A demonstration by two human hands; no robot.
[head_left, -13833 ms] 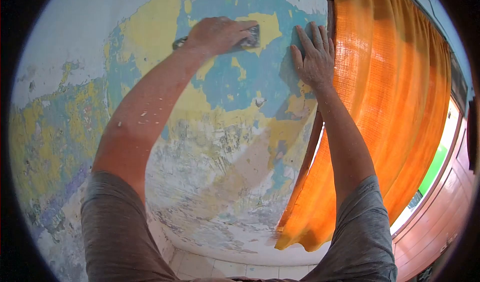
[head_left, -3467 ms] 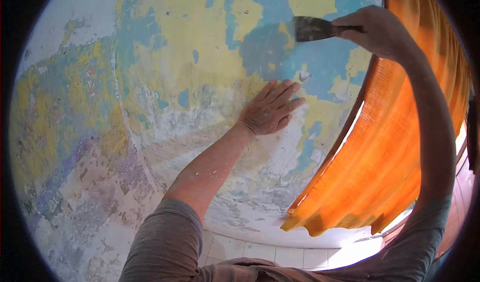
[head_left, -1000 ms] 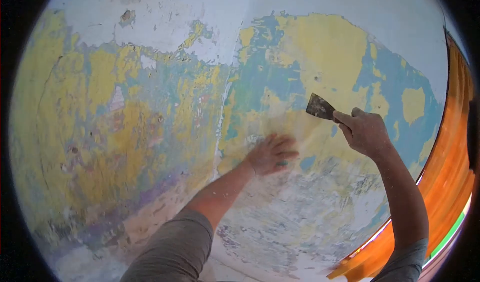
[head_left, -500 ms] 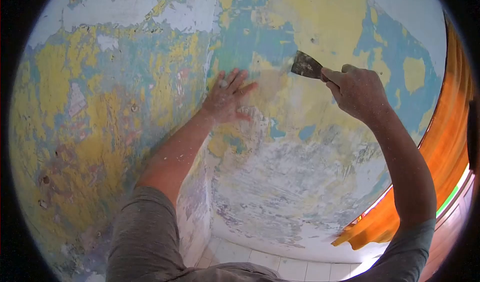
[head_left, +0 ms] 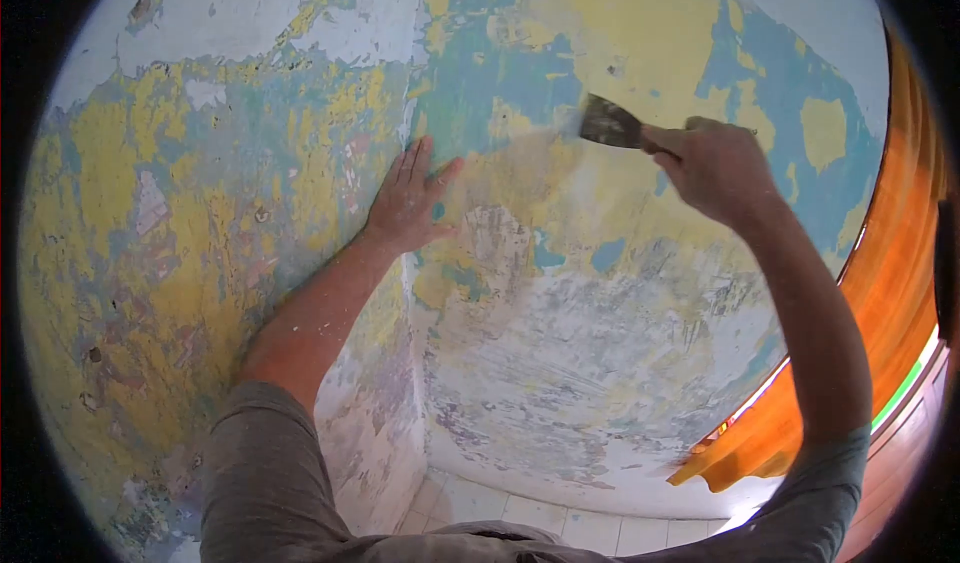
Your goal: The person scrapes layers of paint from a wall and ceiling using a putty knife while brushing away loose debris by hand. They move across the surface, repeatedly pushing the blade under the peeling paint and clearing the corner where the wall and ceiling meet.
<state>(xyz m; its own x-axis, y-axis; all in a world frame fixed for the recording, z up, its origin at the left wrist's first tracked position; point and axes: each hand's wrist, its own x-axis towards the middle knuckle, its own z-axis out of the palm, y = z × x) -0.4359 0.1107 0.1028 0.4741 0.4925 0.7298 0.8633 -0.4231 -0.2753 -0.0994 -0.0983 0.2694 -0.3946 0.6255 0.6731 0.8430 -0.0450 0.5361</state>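
Observation:
My right hand (head_left: 717,168) is wrapped round the handle of a paint scraper (head_left: 610,123), whose broad, dark, paint-spotted blade points left at the right-hand wall (head_left: 650,23). That wall carries patches of yellow and blue-green paint, with bare whitish plaster lower down. To the left, my left hand (head_left: 410,198) is at the wall near the corner, its thumb and little finger spread and nothing held in it. Specks of pale debris dot the left forearm.
The left wall (head_left: 180,263) has worn yellow and blue paint with small holes. An orange curtain (head_left: 800,423) hangs along the right edge. White floor tiles (head_left: 590,530) show at the bottom.
My left hand has moved left, toward the corner. The scraper in my right hand has shifted slightly left and up, and its blade is turned a little. The view has shifted slightly.

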